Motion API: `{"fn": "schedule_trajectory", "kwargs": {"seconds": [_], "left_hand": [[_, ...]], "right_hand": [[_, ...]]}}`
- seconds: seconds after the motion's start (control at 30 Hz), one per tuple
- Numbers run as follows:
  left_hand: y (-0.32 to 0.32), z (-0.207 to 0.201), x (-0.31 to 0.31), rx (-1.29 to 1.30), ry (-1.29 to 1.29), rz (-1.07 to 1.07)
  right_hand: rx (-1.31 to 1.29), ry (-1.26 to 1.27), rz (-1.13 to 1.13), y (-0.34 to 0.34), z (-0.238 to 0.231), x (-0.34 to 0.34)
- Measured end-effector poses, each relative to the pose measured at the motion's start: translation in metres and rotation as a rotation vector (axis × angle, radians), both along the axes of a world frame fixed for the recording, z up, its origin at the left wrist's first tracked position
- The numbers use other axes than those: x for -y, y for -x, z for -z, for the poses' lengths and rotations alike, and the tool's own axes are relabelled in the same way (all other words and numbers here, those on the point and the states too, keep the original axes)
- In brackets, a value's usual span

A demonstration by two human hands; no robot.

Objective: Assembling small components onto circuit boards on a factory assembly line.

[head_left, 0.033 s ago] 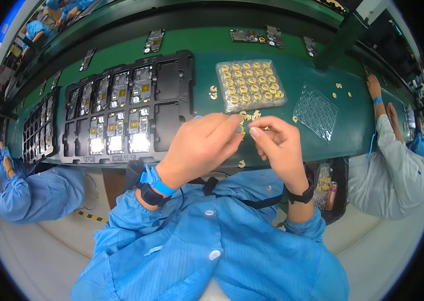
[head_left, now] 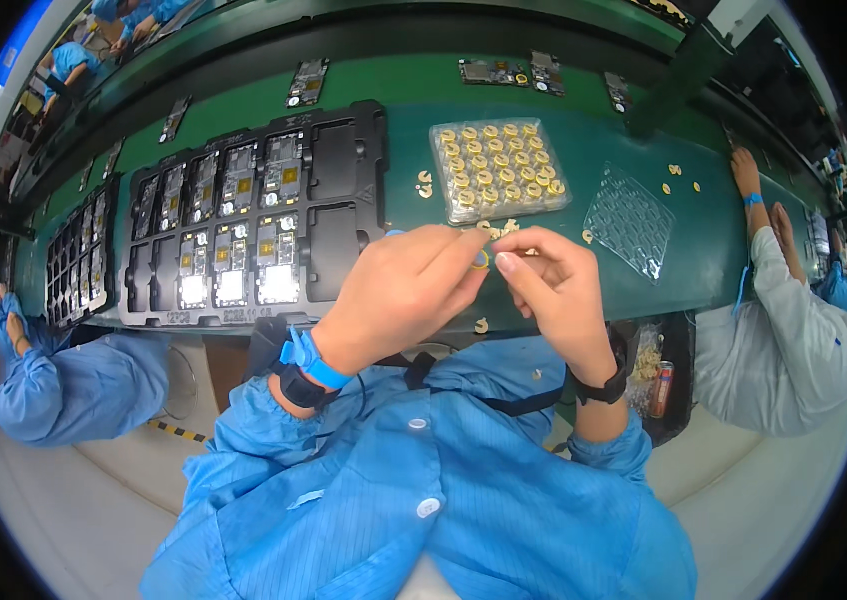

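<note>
My left hand (head_left: 405, 290) is closed, thumb and fingers pinching a small round yellow-rimmed part (head_left: 481, 260) that looks like a coin cell. Most of that part is hidden behind the fingers. Against its right side, my right hand (head_left: 558, 285) is curled with thumb and forefinger together at the part's edge; whatever is between those fingertips is too small to make out. Just beyond both hands stands a clear plastic tray (head_left: 463, 216) filled with rows of similar yellow-topped round parts. Small cream-coloured pieces (head_left: 510, 228) lie between the tray and my fingers.
Left of my hands, a black tray (head_left: 371, 150) holds several circuit boards (head_left: 233, 275); another black tray (head_left: 108, 240) is farther left. An empty clear blister tray (head_left: 633, 220) lies to the right. More boards (head_left: 308, 82) line the green far strip. Co-workers sit at both sides.
The yellow-rimmed part has turned slightly between my fingertips, and my right fingertips have shifted a little left toward it. Otherwise the scene is the same.
</note>
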State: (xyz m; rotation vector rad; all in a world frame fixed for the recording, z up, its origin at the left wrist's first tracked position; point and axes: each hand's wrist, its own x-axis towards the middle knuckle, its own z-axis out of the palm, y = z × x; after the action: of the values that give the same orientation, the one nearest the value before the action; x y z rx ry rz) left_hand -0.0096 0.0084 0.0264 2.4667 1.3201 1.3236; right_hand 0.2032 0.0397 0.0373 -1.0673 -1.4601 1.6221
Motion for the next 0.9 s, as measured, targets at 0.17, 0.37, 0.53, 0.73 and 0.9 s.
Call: {"fn": "schedule_trajectory", "kwargs": {"seconds": [0.17, 0.37, 0.53, 0.73, 0.9], "left_hand": [[-0.011, -0.015, -0.007, -0.098, -0.062, 0.059], [-0.039, -0.012, -0.016, -0.105, -0.071, 0.058], [-0.071, -0.034, -0.059, -0.014, 0.208, 0.127], [-0.103, -0.019, -0.272, 0.239, 0.393, -0.173], [-0.149, 0.044, -0.387, -0.083, 0.378, -0.486]], "right_hand": [[-0.032, -0.06, 0.004, -0.006, -0.005, 0.0], [-0.222, 0.107, 0.085, -0.022, 0.01, 0.001], [-0.363, 0.122, 0.293, -0.054, 0.02, -0.021], [-0.024, -0.172, 0.372, -0.082, 0.075, -0.019], [0.131, -0.344, 0.376, -0.07, 0.108, -0.016]]}}
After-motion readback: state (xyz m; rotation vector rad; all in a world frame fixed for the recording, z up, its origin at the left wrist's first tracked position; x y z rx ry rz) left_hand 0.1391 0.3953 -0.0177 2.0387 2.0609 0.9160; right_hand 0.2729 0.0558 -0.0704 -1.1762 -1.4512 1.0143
